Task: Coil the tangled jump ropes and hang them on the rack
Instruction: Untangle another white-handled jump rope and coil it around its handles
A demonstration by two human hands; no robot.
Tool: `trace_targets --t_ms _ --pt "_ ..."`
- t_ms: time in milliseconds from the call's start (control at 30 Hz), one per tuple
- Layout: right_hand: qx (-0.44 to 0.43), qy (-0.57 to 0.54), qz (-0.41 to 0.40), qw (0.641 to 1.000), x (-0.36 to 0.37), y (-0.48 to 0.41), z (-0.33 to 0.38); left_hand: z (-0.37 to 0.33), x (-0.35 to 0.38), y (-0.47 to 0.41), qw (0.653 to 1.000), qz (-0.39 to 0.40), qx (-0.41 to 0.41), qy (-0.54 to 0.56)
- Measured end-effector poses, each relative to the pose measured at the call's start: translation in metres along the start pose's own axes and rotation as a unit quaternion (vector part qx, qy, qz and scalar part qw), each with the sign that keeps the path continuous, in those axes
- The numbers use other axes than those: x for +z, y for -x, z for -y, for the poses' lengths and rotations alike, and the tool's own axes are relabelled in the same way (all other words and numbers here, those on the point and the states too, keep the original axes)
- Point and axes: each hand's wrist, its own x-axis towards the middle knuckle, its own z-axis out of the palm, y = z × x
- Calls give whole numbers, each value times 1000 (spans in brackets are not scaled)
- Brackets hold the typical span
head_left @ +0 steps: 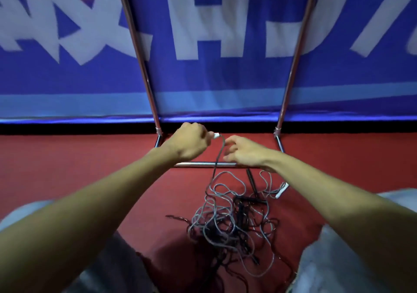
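A tangle of grey and dark jump ropes (228, 222) lies on the red floor between my knees. My left hand (189, 142) grips a white handle (216, 135) of the grey rope, lifted above the heap. From that handle the grey cord (220, 155) drops down into the tangle. My right hand (246, 154) hovers just right of the cord with fingers loosely curled toward it; whether it pinches the cord is unclear. A second white handle (281, 190) lies on the floor at the right of the heap. The metal rack (140, 51) stands right ahead.
The rack's two uprights (295, 51) rise against a blue banner (225, 78) with white letters. Its low crossbar (198, 164) runs under my hands, with a foot bar (252, 182) reaching toward me. My knees in light trousers (338, 259) flank the heap.
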Motion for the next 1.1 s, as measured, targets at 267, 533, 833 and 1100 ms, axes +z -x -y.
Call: trace_targets --t_ms 267,533,833,1100 --pt "-95 40 -46 994 -19 52 9 -54 -12 27 961 -154 84 213" --pt "-93 117 -102 984 -17 52 13 -56 -40 28 816 -172 -34 551" --pt "-68 -57 -158 983 -32 63 12 -33 -34 32 879 -105 -26 465" --pt "-117 -414 -296 853 -59 75 25 -38 -11 30 906 -17 -21 422"
